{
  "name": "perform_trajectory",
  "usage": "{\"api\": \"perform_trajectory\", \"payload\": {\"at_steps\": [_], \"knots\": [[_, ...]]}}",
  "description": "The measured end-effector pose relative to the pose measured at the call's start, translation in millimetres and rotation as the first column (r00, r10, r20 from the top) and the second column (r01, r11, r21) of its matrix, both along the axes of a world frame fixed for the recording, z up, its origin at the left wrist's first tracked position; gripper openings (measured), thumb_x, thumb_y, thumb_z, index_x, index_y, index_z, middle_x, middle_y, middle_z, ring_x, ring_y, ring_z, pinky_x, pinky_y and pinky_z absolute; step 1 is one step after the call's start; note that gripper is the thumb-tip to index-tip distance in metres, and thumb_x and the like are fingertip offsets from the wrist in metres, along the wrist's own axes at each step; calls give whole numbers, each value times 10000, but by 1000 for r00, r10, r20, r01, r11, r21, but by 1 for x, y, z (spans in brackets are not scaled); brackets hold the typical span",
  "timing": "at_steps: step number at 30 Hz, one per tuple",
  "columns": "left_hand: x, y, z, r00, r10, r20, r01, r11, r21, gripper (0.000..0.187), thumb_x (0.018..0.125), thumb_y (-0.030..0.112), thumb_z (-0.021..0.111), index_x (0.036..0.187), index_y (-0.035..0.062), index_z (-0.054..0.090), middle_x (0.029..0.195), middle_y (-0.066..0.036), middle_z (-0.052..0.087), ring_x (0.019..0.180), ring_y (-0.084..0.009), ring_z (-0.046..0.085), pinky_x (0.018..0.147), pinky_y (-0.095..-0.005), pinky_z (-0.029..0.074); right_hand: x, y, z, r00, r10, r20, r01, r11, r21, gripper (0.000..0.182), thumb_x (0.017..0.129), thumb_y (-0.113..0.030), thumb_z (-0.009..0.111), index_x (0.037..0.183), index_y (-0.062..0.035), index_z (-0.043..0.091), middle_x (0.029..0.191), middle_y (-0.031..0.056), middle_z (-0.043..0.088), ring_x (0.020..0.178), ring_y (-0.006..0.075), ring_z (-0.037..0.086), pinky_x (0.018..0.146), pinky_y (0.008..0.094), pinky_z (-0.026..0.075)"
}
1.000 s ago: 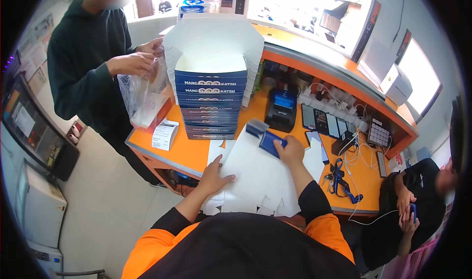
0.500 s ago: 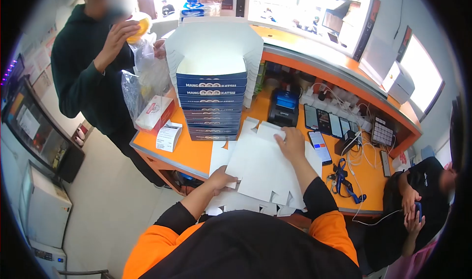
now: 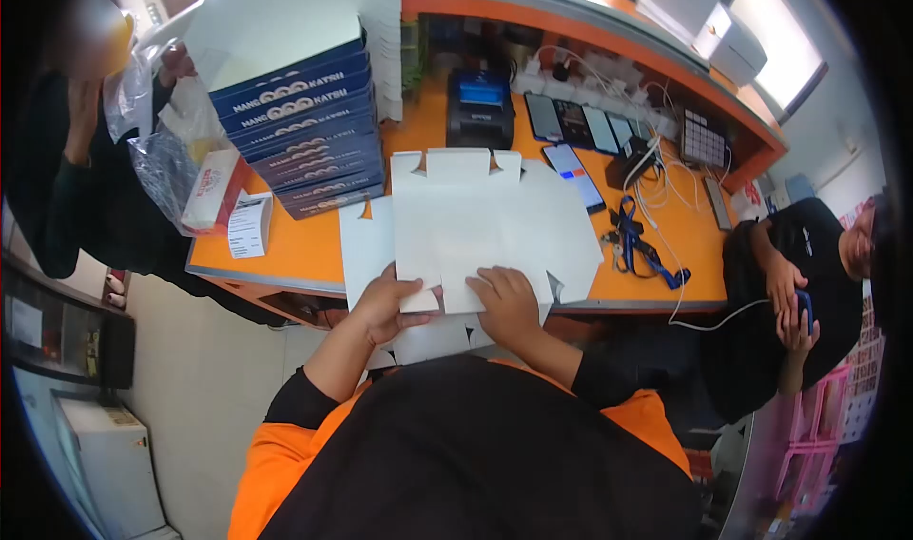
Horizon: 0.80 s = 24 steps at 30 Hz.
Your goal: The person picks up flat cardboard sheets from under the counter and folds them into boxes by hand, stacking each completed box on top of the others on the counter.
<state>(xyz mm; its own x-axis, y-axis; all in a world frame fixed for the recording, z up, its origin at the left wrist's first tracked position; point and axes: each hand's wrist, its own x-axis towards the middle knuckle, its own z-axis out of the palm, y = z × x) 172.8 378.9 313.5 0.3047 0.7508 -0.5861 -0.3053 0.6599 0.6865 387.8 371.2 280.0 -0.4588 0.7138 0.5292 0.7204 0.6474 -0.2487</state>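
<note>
A flat white cardboard box blank (image 3: 466, 221) lies on top of several more blanks on the orange counter (image 3: 285, 250). My left hand (image 3: 385, 302) pinches its near left edge, thumb on top. My right hand (image 3: 509, 302) rests on its near edge, fingers curled over the card. A tall stack of folded blue boxes (image 3: 304, 131) marked MANG KATSU stands at the left of the blank.
A black receipt printer (image 3: 480, 107), a row of phones (image 3: 580, 126), a blue lanyard (image 3: 642, 245) and cables lie beyond. A person at the left holds a clear plastic bag (image 3: 166, 155) over a small box (image 3: 211, 190) and receipt (image 3: 249, 226). A seated person (image 3: 799, 293) at right holds a phone.
My right hand came back from the blank's far edge to its near edge. My left hand now pinches the near left edge. My view tilted down and right.
</note>
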Motion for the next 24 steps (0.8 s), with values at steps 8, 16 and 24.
{"api": "perform_trajectory", "payload": {"at_steps": [8,16,24], "knots": [[1,-2,10,999,12,-46,-10,999,49,575,863,133,458,1349,166,153,961,-101,606,700,-203,611,581,-331,504,-12,8,-3,999,-30,36,25,989,147,303,671,-54,526,970,-22,559,948,122,563,859,279,543,736,395,445],[-1,-4,0,999,21,-30,-21,1000,10,498,877,155,438,1319,162,207,913,-88,611,635,-177,566,592,-331,484,-14,16,-7,993,-10,114,1,996,86,261,662,-77,531,920,-32,539,852,86,535,753,228,530,635,342,452],[-23,-9,-7,999,32,27,-35,991,130,771,776,312,633,1355,80,180,1355,-186,295,1042,-346,506,846,-446,434,-16,22,3,986,-6,165,21,996,-91,122,702,-81,503,818,-52,523,759,89,542,690,244,566,599,374,471]]}}
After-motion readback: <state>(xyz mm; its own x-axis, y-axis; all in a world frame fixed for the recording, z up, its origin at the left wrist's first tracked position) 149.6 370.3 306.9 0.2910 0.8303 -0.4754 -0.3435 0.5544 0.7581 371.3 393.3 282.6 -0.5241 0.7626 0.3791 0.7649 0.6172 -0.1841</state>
